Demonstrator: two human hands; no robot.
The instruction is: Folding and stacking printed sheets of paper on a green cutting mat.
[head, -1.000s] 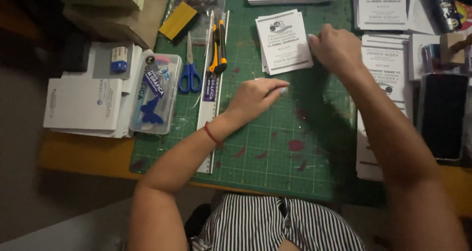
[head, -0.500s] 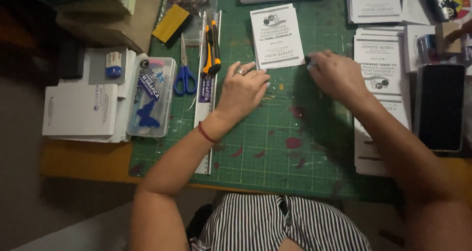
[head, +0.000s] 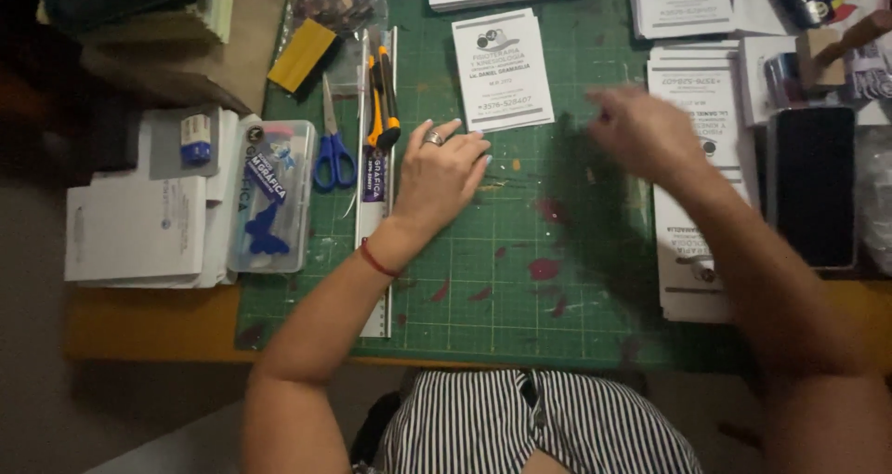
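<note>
My left hand (head: pixel 441 172) lies flat on the green cutting mat (head: pixel 520 316), fingers apart and holding nothing. It wears a ring, and a red band circles the wrist. Its thumb side is next to a metal ruler (head: pixel 376 279) and an orange and black utility knife (head: pixel 383 102). A small stack of white printed cards (head: pixel 502 70) lies just above its fingertips. My right hand (head: pixel 641 135) hovers over the mat to the right of the cards. It is blurred, with fingers curled, and I cannot see whether it holds anything.
Blue scissors (head: pixel 332 153), a clear plastic box (head: pixel 271 195) and white paper pads (head: pixel 135 228) lie at the left. A yellow block (head: pixel 302 54) sits at the mat's top left. Stacks of printed sheets (head: pixel 692 74) and a black phone (head: pixel 813 186) lie at the right.
My right hand has left the card stack's right edge and moved down and to the right. My left hand has turned, and its fingers now spread flat on the mat.
</note>
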